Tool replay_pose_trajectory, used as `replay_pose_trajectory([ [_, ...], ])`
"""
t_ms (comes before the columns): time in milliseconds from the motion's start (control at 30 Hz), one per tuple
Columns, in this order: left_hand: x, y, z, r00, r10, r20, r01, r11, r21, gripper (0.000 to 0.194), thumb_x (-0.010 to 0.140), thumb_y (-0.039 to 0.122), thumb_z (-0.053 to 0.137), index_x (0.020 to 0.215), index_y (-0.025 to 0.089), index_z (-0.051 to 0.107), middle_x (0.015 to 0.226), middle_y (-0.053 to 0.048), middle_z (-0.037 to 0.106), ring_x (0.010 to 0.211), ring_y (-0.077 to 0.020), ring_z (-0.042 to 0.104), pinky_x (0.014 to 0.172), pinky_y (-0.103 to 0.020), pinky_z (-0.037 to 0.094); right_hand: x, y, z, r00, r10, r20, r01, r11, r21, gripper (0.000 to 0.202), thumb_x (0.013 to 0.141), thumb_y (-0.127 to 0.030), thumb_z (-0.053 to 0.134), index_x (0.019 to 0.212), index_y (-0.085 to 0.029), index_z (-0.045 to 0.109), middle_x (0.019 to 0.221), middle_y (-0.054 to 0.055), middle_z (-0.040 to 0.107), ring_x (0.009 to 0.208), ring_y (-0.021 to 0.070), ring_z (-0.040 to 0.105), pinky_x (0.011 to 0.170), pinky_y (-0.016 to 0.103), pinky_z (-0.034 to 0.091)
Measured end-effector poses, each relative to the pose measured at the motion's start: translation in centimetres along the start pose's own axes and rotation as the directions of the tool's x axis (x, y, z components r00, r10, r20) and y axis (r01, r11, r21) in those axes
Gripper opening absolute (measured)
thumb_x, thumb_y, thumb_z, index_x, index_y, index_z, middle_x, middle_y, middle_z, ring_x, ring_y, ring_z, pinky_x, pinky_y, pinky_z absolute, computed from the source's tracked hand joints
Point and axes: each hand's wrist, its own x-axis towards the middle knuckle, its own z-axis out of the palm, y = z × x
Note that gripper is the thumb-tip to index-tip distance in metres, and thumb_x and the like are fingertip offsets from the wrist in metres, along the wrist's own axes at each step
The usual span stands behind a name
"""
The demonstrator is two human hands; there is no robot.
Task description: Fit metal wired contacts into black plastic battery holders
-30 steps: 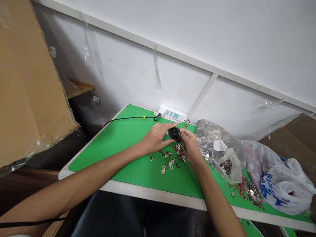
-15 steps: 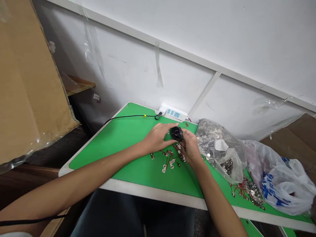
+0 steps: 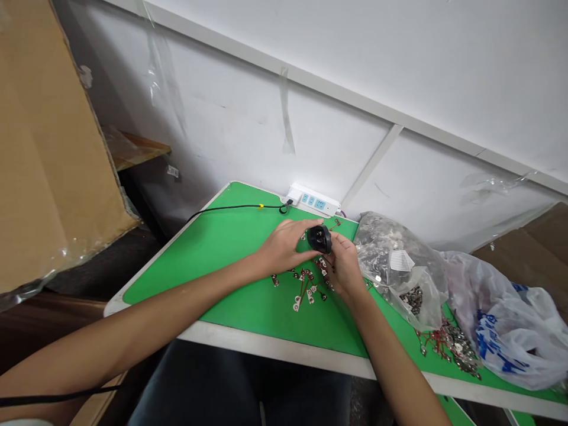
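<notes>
Between my two hands, above the green table, is a small black hollow part (image 3: 319, 239), its open side facing me. My left hand (image 3: 286, 245) has its thumb and fingers around the left side of the part. My right hand (image 3: 345, 263) grips the part's right side with closed fingers. Several small metal pieces with red wires (image 3: 305, 289) lie on the table just below the hands. What sits inside the black part is too small to make out.
A white power strip (image 3: 316, 201) with a black cable (image 3: 231, 207) lies at the table's back edge. On the right are a clear bag of metal pieces (image 3: 390, 248), a loose pile (image 3: 457, 343) and a white plastic bag (image 3: 510, 331). Cardboard (image 3: 53, 154) stands at left.
The camera view has shifted slightly. Both hands keep the same hold on the black part, which looks turned very slightly.
</notes>
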Motion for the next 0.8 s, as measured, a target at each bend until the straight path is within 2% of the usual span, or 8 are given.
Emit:
replay_pose_trajectory([
  [333,-0.33,-0.53,0.26,1.0,-0.006,0.029,0.007,0.999,-0.047,0.063,0.095,0.042,0.076,0.15,0.028,0.049,0.148,-0.007,0.066,0.133,-0.0282,0.066,0.11,-0.049,0.049,-0.19,-0.31,-0.03,0.998,0.057,0.013,-0.057,0.998,-0.03,0.032,0.068,-0.043,0.094,0.084,-0.021,0.077,0.084,0.0,0.074,0.073,0.0146,0.062,0.065,0.026,0.05],
  [500,-0.3,-0.17,0.28,0.997,-0.066,0.033,0.069,0.993,-0.096,0.065,0.093,0.048,0.079,0.148,0.027,0.052,0.146,-0.008,0.067,0.134,-0.0295,0.065,0.113,-0.049,0.048,-0.11,-0.63,-0.2,0.995,0.093,0.021,-0.092,0.995,-0.049,0.03,0.069,-0.043,0.092,0.084,-0.022,0.076,0.086,-0.001,0.074,0.076,0.016,0.062,0.065,0.026,0.05],
  [800,-0.6,0.2,0.47,0.994,-0.107,0.026,0.109,0.988,-0.105,0.068,0.091,0.049,0.081,0.149,0.028,0.052,0.144,-0.008,0.068,0.132,-0.0299,0.066,0.113,-0.049,0.05,-0.26,-0.48,-0.16,0.998,0.065,0.023,-0.064,0.995,-0.073,0.03,0.071,-0.044,0.09,0.085,-0.023,0.074,0.084,-0.001,0.072,0.072,0.0156,0.06,0.061,0.027,0.048],
])
